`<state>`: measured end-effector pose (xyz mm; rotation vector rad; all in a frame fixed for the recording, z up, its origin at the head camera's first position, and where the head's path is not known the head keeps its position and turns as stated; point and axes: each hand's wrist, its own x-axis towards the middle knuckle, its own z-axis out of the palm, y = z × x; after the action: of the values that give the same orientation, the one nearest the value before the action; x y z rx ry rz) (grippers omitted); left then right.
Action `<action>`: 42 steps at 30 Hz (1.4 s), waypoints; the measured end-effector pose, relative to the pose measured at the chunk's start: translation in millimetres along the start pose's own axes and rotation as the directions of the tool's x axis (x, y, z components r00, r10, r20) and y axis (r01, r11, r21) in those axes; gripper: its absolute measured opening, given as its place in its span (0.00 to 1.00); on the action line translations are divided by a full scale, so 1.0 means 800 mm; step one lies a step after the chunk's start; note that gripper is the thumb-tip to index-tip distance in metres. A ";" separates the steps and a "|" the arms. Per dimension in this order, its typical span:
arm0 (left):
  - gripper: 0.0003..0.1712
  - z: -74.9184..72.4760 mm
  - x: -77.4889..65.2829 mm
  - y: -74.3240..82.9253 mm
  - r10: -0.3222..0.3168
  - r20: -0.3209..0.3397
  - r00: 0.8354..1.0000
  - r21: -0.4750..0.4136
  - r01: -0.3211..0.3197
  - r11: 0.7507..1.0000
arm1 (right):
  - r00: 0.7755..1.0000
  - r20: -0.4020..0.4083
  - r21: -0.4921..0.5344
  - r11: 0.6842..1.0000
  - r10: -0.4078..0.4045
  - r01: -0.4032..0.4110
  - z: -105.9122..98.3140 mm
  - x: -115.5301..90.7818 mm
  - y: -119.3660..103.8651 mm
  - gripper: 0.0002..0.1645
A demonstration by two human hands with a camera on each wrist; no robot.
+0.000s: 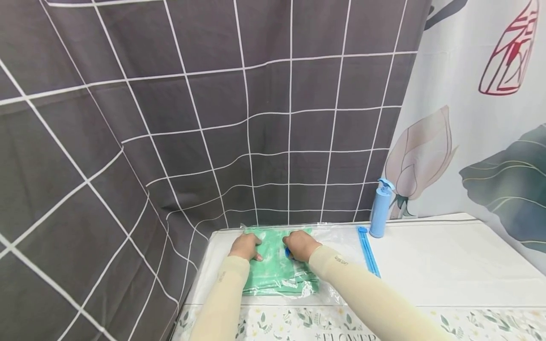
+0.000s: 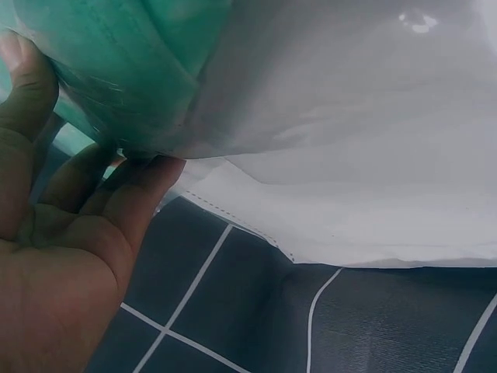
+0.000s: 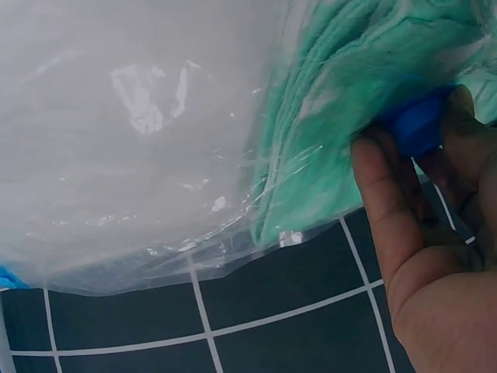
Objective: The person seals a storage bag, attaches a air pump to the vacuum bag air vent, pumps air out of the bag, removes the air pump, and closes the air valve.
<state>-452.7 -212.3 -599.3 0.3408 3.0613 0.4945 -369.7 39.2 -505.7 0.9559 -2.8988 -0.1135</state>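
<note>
A clear plastic bag (image 1: 341,240) with folded green cloth (image 1: 273,258) inside lies flat on the white tabletop. My left hand (image 1: 246,247) grips the left edge of the bag, thumb on top of the cloth and fingers at its side, as the left wrist view also shows with the hand (image 2: 78,210). On the bag's upper face, over the cloth, is a blue round cap (image 3: 423,124). My right hand (image 1: 300,245) pinches this cap between thumb and fingers; the palm hides part of it in the head view.
A light-blue hand pump (image 1: 379,210) stands upright at the table's back edge, right of the bag. A blue strip (image 1: 368,251) runs along the bag's right end. Dark gridded curtain (image 1: 268,142) hangs behind and at left. Floral cloth (image 1: 294,322) covers the table's front.
</note>
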 end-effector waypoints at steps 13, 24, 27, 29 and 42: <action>0.38 -0.076 -0.076 0.080 -0.084 0.018 0.996 -0.111 0.085 0.990 | 0.999 -0.023 0.097 0.995 -0.026 0.028 -0.003 -0.007 0.003 0.19; 0.36 -0.077 -0.075 0.081 -0.080 -0.001 0.997 -0.056 0.080 0.995 | 0.997 0.031 0.162 0.984 0.066 -0.071 0.106 0.051 0.054 0.26; 0.37 -0.076 -0.072 0.080 -0.081 0.003 0.997 -0.062 0.081 0.995 | 0.997 -0.003 0.097 0.992 0.075 -0.074 0.099 0.046 0.051 0.26; 0.37 -0.074 -0.071 0.080 -0.085 0.003 0.996 -0.074 0.085 0.994 | 0.997 -0.027 0.083 0.994 0.072 -0.070 0.100 0.044 0.049 0.23; 0.36 -0.079 -0.081 0.086 -0.069 -0.012 0.998 -0.049 0.068 0.996 | 0.996 0.045 0.045 0.995 0.082 -0.084 -0.002 0.002 0.000 0.11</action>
<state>-378.8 -182.2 -518.2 0.2308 3.0556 0.5695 -370.7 38.2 -504.3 0.8483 -2.9883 -0.0614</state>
